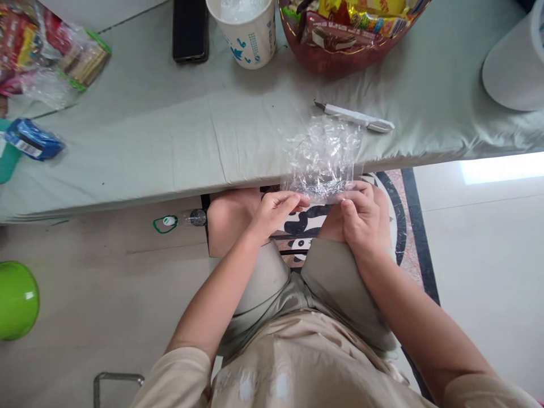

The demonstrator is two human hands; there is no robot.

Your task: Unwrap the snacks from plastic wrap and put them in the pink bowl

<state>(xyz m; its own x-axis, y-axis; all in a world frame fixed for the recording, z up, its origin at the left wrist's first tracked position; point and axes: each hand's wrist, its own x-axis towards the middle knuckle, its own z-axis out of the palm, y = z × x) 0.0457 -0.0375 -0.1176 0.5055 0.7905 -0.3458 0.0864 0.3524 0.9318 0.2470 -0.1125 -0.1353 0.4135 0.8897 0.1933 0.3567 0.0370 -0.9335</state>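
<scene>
A crinkled clear plastic bag (325,156) lies partly on the table edge, its near end hanging over my lap. My left hand (280,209) pinches the bag's near left corner between thumb and fingers. At the near right corner my right hand (361,212) grips the same bag, fingers curled and thumb pressed in. Just beyond the bag a white utility knife (359,117) rests on the cloth, its dark tip pointing left.
On the green-covered table (140,124) are a black phone (190,31), a paper cup (250,34), a red bowl (335,54) of packaged snacks, a white container (516,68), snack packets (42,51) and a blue packet (34,139). A plastic bottle (187,218) and green bin (17,300) are below.
</scene>
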